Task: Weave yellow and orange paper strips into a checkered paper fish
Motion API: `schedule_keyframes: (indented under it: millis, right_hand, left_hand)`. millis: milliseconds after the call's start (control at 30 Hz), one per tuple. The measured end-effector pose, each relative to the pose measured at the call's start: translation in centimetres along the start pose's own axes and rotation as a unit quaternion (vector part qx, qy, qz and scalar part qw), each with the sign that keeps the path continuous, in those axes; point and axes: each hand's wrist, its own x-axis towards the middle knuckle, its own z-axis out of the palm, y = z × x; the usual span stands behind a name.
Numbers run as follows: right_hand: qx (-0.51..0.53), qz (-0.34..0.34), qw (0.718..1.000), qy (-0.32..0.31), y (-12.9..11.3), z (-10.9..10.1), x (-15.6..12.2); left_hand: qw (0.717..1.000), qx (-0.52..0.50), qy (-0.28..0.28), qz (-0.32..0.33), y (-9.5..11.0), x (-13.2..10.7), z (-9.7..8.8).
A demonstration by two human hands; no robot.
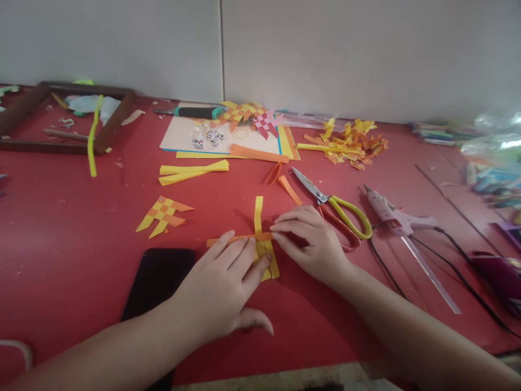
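Observation:
Several yellow paper strips (273, 266) lie side by side on the red table, one of them reaching up beyond the others. An orange paper strip (215, 241) runs across them. My left hand (230, 277) rests flat with spread fingers over both, covering part of the crossing. At the right end of the orange strip, my right hand (311, 241) pinches it between thumb and fingertips. Left of the hands lies a woven orange and yellow paper fish (163, 214). Scissors (334, 209) with red and yellow handles lie just beyond my right hand.
A black phone (158, 279) lies under my left forearm. The glue gun (396, 214) and its cord are at right. Paper scraps (354, 144), loose yellow strips (193, 171) and paper sheets (175, 138) lie farther back. A brown frame (116, 122) stands at back left.

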Motion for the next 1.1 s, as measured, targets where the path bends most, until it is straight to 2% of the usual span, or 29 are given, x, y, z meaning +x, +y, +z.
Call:
schedule_keyframes:
  millis: [233,400,1100]
  right_hand:
    - [-0.034,0.030,0.998,-0.037,0.21,-0.29,-0.36]
    - [-0.067,0.063,0.993,-0.073,0.35,-0.27,-0.60]
    - [-0.048,0.050,0.991,-0.113,0.20,-0.10,-0.39]
  left_hand:
    - [1.000,-0.003,-0.002,-0.002,-0.20,-0.08,0.20]
    - [0.999,-0.024,-0.028,-0.008,-0.43,-0.10,0.22]
    - [0.999,-0.018,-0.031,-0.025,-0.67,-0.28,-0.25]
